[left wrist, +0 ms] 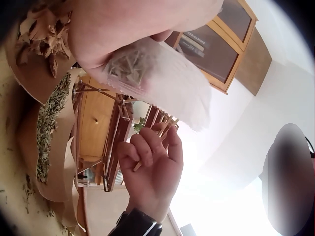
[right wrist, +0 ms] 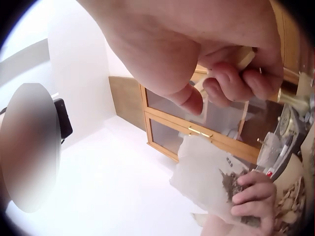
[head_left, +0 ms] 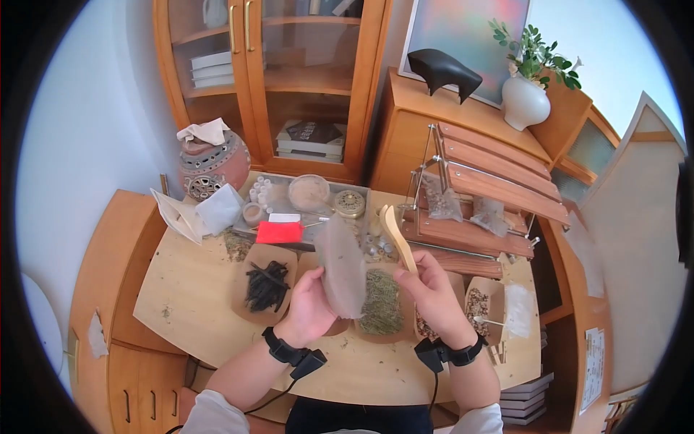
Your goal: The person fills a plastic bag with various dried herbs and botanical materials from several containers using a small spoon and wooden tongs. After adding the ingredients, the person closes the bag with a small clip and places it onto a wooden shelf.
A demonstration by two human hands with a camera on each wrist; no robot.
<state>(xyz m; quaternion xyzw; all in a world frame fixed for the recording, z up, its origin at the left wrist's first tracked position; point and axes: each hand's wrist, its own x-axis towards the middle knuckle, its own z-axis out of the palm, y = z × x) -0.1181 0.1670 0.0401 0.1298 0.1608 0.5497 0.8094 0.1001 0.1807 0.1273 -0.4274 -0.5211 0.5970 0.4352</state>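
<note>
The left hand [head_left: 309, 309] holds a translucent white pouch [head_left: 343, 267] upright, thumb on one side; in the right wrist view its fingers curl round the lower part of the pouch [right wrist: 206, 172], where dark dried material shows inside. The right hand [head_left: 436, 298] grips wooden tongs [head_left: 397, 239] by their lower end, tips pointing up and away. Below the hands stand paper trays, one with dried green herb [head_left: 381, 304] between the two hands, one with black pieces [head_left: 267, 286] to the left.
A grey tray with small vials [head_left: 262, 192], a round brass box [head_left: 349, 204] and a red pouch [head_left: 279, 232] lies behind. A wooden tiered rack [head_left: 477, 210] stands at the back right, a patterned pot [head_left: 215, 163] at the back left. More trays [head_left: 486, 307] sit to the right.
</note>
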